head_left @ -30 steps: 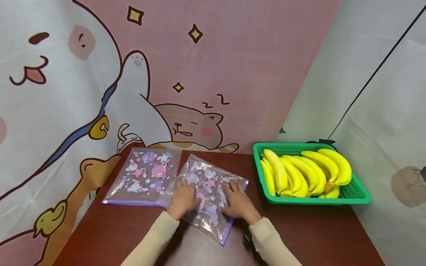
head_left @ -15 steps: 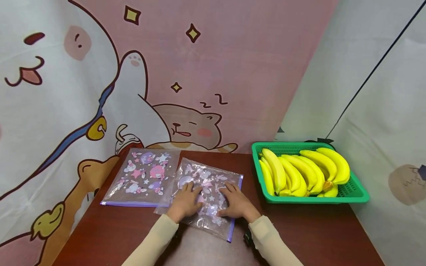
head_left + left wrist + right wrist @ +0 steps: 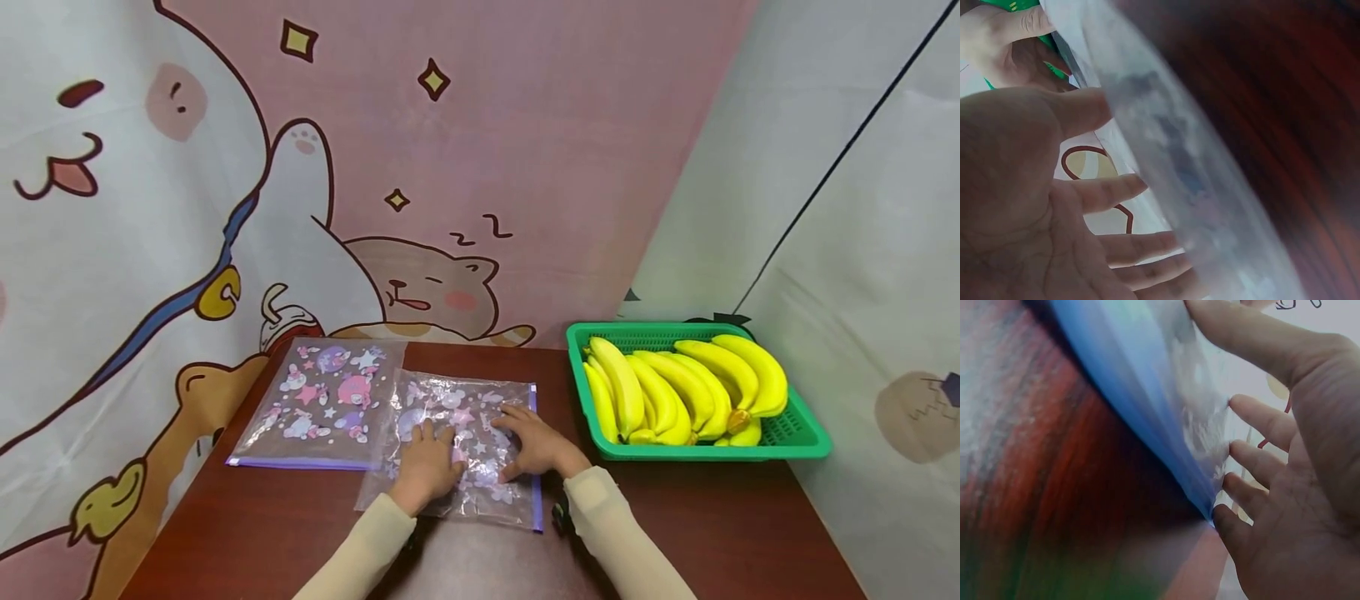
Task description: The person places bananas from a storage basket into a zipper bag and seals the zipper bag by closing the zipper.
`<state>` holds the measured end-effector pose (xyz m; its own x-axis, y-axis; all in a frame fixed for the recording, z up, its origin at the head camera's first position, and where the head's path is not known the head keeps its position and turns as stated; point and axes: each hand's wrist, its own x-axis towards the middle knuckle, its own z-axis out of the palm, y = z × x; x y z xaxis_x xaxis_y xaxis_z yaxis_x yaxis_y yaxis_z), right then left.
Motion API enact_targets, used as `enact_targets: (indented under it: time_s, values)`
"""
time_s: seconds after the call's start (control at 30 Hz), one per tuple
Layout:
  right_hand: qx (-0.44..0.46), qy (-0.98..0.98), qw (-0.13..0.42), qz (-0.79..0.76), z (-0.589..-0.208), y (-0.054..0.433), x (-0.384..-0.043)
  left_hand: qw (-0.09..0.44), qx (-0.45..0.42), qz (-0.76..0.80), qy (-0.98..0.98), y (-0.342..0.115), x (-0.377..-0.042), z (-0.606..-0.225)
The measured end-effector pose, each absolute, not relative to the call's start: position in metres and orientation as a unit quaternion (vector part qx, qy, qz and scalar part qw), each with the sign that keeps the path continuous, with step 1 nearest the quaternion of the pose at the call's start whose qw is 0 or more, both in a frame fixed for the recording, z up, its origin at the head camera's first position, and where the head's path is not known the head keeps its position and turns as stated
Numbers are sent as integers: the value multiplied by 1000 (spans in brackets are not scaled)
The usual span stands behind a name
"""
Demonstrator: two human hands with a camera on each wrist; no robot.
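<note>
A clear zip bag with pastel cartoon prints lies flat on the table, its purple zip edge at the right. My left hand rests on its left-middle part, fingertips touching the plastic; the left wrist view shows those fingers extended against the bag. On the right part, near the zip edge, my right hand touches the bag with spread fingers. Its fingertips meet the plastic in the right wrist view, beside the purple edge. A second printed zip bag lies at the left, slightly overlapped by the first.
A green basket filled with several yellow bananas stands at the table's right. The dark red-brown table runs back to a cartoon-printed cloth. Another cloth wall stands along the right side.
The bag under both hands has turned counterclockwise, so its purple edge now runs nearly straight front to back. My left hand has shifted slightly right and nearer. The basket stays put.
</note>
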<state>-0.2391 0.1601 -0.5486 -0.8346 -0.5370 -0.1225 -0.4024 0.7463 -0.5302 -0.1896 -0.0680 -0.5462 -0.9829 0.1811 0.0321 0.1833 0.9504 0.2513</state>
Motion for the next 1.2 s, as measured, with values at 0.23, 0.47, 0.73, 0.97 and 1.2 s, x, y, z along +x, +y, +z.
enact_targets:
  time_s: [0.23, 0.47, 0.73, 0.97, 1.2]
  values:
    - [-227, 929, 107, -272, -543, 163, -238, -13, -78, -121, -990, -64, -192, -546]
    - [-160, 947, 19, -279, -544, 163, -234, 33, -85, -142, -986, -59, -191, -541]
    - [0, 950, 17, -312, -538, 165, -226, 83, -179, -195, -961, -34, -181, -542]
    - [61, 940, 38, -333, -538, 169, -230, 47, -203, -233, -950, 1, -170, -547]
    - [83, 931, 67, -349, -540, 172, -232, 37, -174, -141, -974, 27, -165, -556]
